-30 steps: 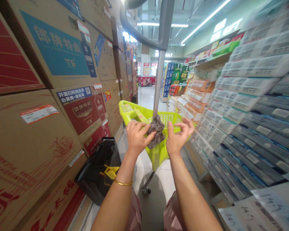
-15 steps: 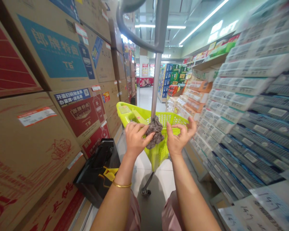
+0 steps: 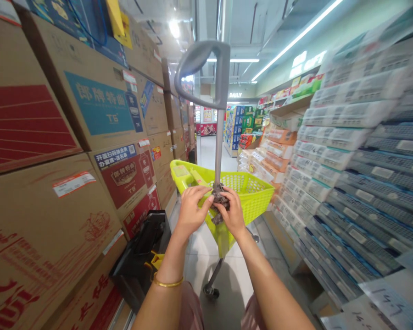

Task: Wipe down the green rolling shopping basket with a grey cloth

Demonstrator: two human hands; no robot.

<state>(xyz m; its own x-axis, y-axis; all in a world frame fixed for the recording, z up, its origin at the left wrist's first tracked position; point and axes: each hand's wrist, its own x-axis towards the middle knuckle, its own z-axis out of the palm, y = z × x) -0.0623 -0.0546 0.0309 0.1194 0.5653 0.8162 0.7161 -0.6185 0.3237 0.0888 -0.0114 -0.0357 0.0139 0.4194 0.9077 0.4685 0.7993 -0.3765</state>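
The crumpled grey-brown fabric bundle (image 3: 220,199) sits between your left hand (image 3: 192,210) and right hand (image 3: 234,214), each grip clamped on its own side, at the near corner of the lime-green plastic basket (image 3: 249,201); bunched, it shows no long axis.

Cardboard cartons (image 3: 34,220) bearing price labels (image 3: 74,183) are stacked on the left, a black bag (image 3: 137,247) beside them; plastic-wrapped packs (image 3: 351,110) are piled right, above handwritten price signs (image 3: 387,295).
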